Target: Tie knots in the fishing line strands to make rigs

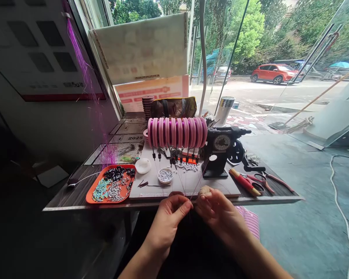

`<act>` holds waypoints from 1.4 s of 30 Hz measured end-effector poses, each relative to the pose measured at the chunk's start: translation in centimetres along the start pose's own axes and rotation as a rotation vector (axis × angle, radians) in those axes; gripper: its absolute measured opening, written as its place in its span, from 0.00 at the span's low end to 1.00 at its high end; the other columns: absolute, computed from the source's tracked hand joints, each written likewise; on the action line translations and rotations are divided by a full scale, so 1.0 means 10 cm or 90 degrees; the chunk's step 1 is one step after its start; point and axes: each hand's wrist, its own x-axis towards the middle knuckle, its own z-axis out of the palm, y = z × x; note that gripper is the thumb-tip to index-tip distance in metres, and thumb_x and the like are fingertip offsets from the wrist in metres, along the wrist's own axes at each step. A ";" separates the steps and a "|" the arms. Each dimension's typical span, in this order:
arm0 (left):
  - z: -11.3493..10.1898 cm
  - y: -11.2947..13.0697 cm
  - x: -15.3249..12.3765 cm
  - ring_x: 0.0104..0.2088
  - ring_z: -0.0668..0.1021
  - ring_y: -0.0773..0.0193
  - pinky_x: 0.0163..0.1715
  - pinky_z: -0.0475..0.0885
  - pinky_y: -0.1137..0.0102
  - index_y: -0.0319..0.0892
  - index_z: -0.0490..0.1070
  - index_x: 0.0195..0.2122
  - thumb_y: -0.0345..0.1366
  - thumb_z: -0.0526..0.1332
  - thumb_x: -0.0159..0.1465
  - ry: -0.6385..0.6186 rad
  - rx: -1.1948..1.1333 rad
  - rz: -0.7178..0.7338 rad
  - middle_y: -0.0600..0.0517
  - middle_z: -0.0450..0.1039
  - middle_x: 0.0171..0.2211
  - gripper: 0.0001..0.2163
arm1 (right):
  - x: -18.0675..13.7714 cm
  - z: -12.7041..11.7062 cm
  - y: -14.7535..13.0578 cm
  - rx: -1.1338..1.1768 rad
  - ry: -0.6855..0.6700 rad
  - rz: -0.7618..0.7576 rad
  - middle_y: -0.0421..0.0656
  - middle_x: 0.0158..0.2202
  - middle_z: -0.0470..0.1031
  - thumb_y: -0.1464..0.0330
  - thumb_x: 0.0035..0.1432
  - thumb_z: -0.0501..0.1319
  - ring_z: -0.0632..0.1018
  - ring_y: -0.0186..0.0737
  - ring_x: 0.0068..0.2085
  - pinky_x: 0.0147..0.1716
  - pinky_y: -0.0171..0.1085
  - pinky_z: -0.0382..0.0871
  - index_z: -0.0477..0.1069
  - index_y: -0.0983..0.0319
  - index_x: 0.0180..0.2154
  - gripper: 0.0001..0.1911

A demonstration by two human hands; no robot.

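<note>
Pink round-flanged spools (161,132) in one row lie straight ahead of the grip, row axis L–R; fine dark threads (181,182) slope from there down to the fingertips, approx. square to that row. Left hand (170,223) is narrow, thumb + index pinched on thread at its lower end, so it's the nearer one. Right hand (221,211) sits just beside, fingers curled; another strand slants in by its fingertips, but can't tell if it's pinched.

Counts, L to R. Far L of grip: 1 hanging bunch of shiny purple strands (83,69). L of grip, on the dark wood-grain tabletop (75,199): 1 orange rounded tray (89,195) w/ 3 heaps, i.e. glossy black bits (119,173), blue-green rods (101,189), silvery pcs (116,190), nos. unclear. Ahead-L, on 1 pale flat board (149,193): 1 white shallow dish (143,166), 1 small white tub (165,181) of pale beads (165,174). Dead ahead: approx. 10 spools (flanges overlap), several small black clips (159,156) below. Ahead-R: 1 black winder (218,153) w/ 1 dial + 1 crank (254,168). R of grip: 1 red-and-yellow tool (244,182), 1 pr dark-red-handled scissors (251,177), 1 pr red-handled pliers (280,182).
</note>
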 end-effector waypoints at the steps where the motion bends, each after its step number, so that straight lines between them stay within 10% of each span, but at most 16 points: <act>1: -0.01 0.02 0.01 0.24 0.67 0.71 0.26 0.62 0.76 0.38 0.74 0.20 0.40 0.70 0.46 -0.006 0.018 -0.008 0.55 0.68 0.21 0.11 | 0.00 0.00 0.00 -0.003 0.000 0.005 0.32 0.13 0.56 0.67 0.38 0.65 0.52 0.24 0.17 0.17 0.29 0.48 0.64 0.63 0.16 0.11; 24: -0.19 0.17 -0.03 0.19 0.68 0.72 0.21 0.59 0.76 0.37 0.72 0.21 0.35 0.68 0.49 -0.087 -0.022 -0.083 0.54 0.68 0.20 0.08 | 0.04 0.01 0.04 -0.154 -0.059 0.002 0.33 0.13 0.56 0.66 0.45 0.62 0.54 0.27 0.18 0.20 0.30 0.49 0.62 0.63 0.17 0.13; 32: -0.55 0.58 -0.30 0.17 0.69 0.73 0.19 0.62 0.76 0.37 0.70 0.19 0.37 0.67 0.51 -0.071 0.194 -0.042 0.52 0.70 0.27 0.10 | 0.23 0.22 0.41 -1.115 -0.201 -0.437 0.49 0.36 0.75 0.76 0.58 0.53 0.74 0.45 0.35 0.34 0.39 0.66 0.70 0.65 0.42 0.12; 42: -0.68 0.72 -0.05 0.24 0.71 0.71 0.27 0.66 0.78 0.36 0.74 0.22 0.33 0.69 0.50 -0.007 0.057 0.014 0.53 0.71 0.21 0.07 | 0.49 0.11 0.63 -1.083 -0.253 -0.657 0.43 0.24 0.72 0.76 0.59 0.53 0.70 0.40 0.30 0.33 0.38 0.60 0.68 0.61 0.25 0.12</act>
